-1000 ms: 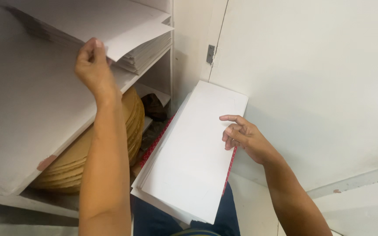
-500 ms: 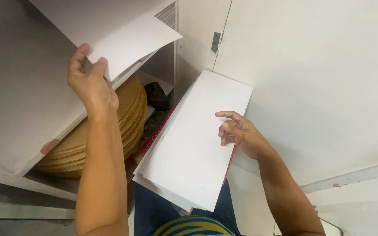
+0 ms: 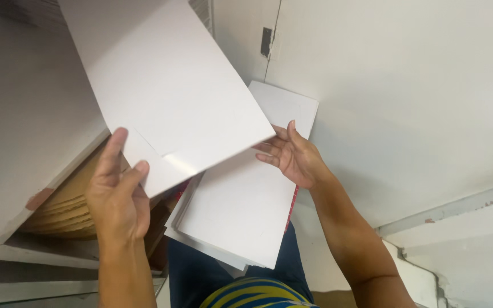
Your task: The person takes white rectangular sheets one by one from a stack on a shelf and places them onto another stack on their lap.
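Note:
My left hand (image 3: 115,191) grips the near corner of a large white card sheet (image 3: 161,85), thumb and forefinger over its edge, holding it in the air above my lap. My right hand (image 3: 292,154) has its fingers spread and reaches under the sheet's right corner, touching it from below. Beneath lies a stack of white card sheets (image 3: 241,211) resting on my lap, with a red patterned edge (image 3: 290,206) showing along its right side.
A white shelf board (image 3: 24,142) stands at the left, with a pile of round golden cake boards (image 3: 64,211) under it. A white door (image 3: 406,97) with a hinge (image 3: 266,41) fills the right. My knees in blue cloth (image 3: 195,279) are at the bottom.
My left hand pulled the white sheet off the shelf and brought it down and right over the lap stack. My right hand rose from the stack to meet the sheet's corner.

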